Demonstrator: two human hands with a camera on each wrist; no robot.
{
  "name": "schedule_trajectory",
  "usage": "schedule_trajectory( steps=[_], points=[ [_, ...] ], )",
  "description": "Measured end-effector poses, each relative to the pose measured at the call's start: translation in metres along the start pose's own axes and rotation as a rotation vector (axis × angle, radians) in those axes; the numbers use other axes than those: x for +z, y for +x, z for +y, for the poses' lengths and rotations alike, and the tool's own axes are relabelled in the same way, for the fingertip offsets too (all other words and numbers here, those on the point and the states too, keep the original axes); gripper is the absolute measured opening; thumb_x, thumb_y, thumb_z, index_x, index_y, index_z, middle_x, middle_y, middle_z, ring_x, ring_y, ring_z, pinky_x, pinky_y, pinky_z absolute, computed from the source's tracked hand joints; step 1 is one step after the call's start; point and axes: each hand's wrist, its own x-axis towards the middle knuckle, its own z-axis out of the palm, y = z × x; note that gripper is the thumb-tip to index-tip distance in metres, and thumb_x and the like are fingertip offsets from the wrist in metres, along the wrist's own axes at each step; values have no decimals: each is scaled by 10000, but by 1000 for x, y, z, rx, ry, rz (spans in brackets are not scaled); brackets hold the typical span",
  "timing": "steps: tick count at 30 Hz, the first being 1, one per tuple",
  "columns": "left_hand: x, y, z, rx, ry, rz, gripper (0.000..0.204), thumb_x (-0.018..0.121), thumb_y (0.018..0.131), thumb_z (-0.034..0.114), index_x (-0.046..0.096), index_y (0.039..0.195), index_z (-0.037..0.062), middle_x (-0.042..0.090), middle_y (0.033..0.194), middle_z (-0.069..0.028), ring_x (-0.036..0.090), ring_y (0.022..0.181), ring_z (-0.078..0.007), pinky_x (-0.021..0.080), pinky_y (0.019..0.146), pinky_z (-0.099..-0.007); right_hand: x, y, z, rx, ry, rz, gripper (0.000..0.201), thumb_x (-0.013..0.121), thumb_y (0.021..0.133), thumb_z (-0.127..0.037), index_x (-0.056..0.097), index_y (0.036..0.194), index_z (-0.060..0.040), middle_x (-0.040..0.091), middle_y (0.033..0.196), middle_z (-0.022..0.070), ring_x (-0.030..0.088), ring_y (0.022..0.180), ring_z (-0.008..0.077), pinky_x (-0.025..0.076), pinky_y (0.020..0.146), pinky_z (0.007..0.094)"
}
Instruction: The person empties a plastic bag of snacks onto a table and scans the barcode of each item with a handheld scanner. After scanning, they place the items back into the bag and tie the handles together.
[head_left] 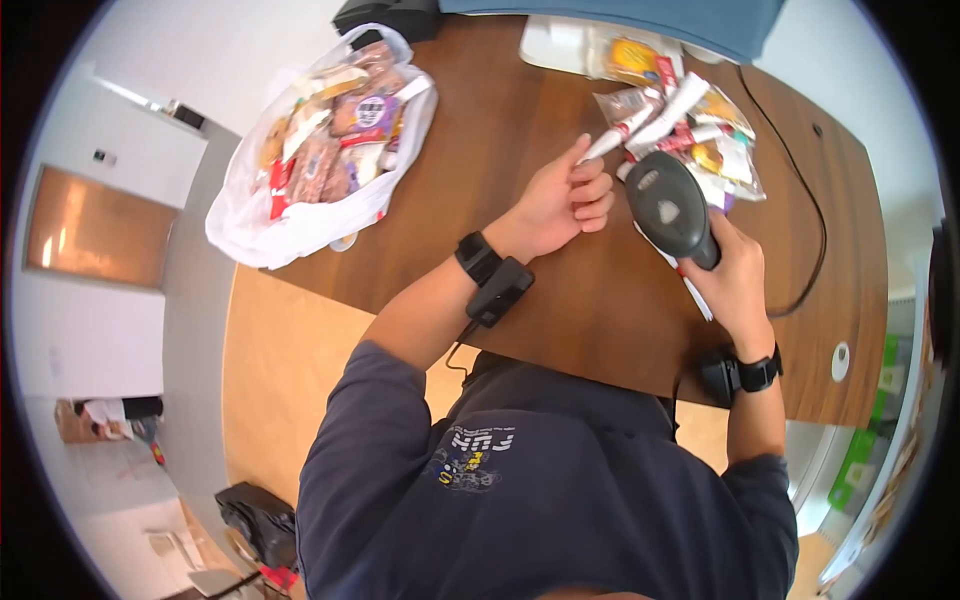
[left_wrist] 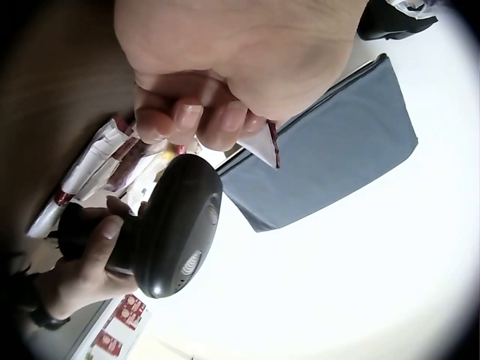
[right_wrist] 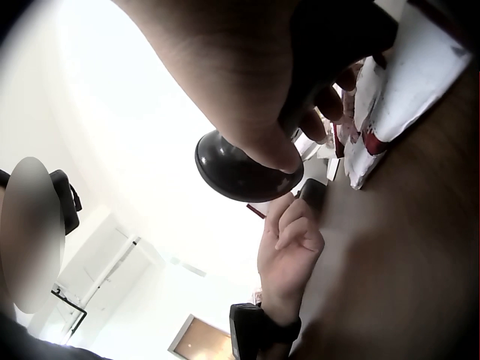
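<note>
Over the table [head_left: 480, 130], the scanner [head_left: 668, 205] is being gripped by the handle in the right hand [head_left: 735, 280], fingers wrapped round it, head being held up near the left hand [head_left: 560, 208]. A thin white-and-red packet [head_left: 612, 140] is being pinched in the left hand between thumb and curled fingers, its far end being held out toward the pile [head_left: 725, 150]. Print on the packet is being blurred out, can't read it. The pile, mixed snack packs, is being supported by the table just beyond the scanner. More packs [head_left: 330, 135] are being held in the open white bag [head_left: 245, 215], on the table at the person's left. Beyond the pile, a white tray [head_left: 550, 42] is being partly covered by the blue-grey case [head_left: 620, 20]. To the right, the pile is being skirted by a black cable [head_left: 818, 215].
</note>
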Motion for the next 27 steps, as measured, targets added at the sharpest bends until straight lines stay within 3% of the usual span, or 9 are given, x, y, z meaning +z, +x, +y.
schedule_trajectory(
  steps=[6, 9, 11, 13, 16, 17, 19, 21, 27],
  points=[
    [10, -12, 26, 176, 170, 143, 450, 397, 1047, 389, 321, 661, 170, 267, 581, 51, 317, 540, -114, 323, 515, -266, 3, 1, 4, -30, 15, -5, 385, 772, 696, -140, 654, 1053, -54, 666, 791, 189, 655, 754, 378, 517, 666, 409],
    [10, -14, 30, 280, 295, 248, 403, 470, 1024, 350, 398, 679, 153, 363, 585, 48, 391, 570, -95, 365, 526, -271, 3, 0, 2, -19, 10, -8, 384, 774, 702, -148, 658, 1057, -60, 670, 802, 189, 656, 755, 376, 517, 667, 410],
    [4, -9, 23, 358, 763, 586, 329, 552, 990, 311, 480, 726, 129, 460, 612, 33, 476, 613, -88, 402, 538, -274, 2, -1, 2, 6, -9, -9, 385, 776, 706, -155, 661, 1061, -64, 673, 807, 188, 657, 756, 374, 518, 668, 411],
    [-9, -4, 13, 335, 834, 589, 266, 663, 925, 310, 564, 829, 82, 545, 713, 10, 551, 695, -106, 448, 602, -266, 2, -1, 2, -34, -17, 9, 391, 782, 714, -174, 665, 1072, -73, 680, 819, 180, 660, 759, 368, 519, 671, 412],
    [-15, 4, -5, 523, 1648, 552, 463, 770, 805, 363, 617, 1074, 19, 602, 919, -110, 576, 850, -228, 482, 766, -338, 3, -2, 5, -20, -11, 2, 389, 781, 729, -190, 669, 1086, -83, 687, 827, 170, 665, 759, 354, 525, 679, 410],
    [-11, 3, -9, 521, 1650, 538, 463, 770, 805, 363, 617, 1074, 19, 602, 919, -110, 576, 850, -228, 482, 766, -338, 3, -2, 5, -33, 14, -2, 388, 780, 733, -194, 670, 1089, -85, 689, 827, 168, 666, 758, 349, 527, 682, 408],
    [-2, -4, -16, 567, 2075, 520, 469, 775, 776, 343, 629, 1101, 37, 602, 951, -142, 562, 898, -301, 469, 822, -390, 3, -3, 5, -32, 14, -2, 392, 780, 739, -206, 669, 1097, -88, 690, 826, 166, 668, 756, 339, 529, 686, 405],
    [-2, -5, -17, 488, 2070, 521, 411, 754, 778, 297, 641, 1085, 49, 593, 968, -131, 542, 937, -328, 448, 877, -400, 3, -2, 4, -53, -12, 0, 396, 779, 742, -215, 669, 1102, -93, 692, 839, 165, 667, 759, 339, 528, 688, 403],
    [-22, -5, 4, 532, 1810, 605, 255, 677, 841, 195, 631, 1012, 10, 656, 898, -126, 623, 803, -275, 490, 723, -368, 2, -3, -1, -75, -44, -17, 387, 773, 746, -217, 668, 1098, -96, 694, 858, 161, 668, 778, 350, 528, 690, 406]
  ],
)
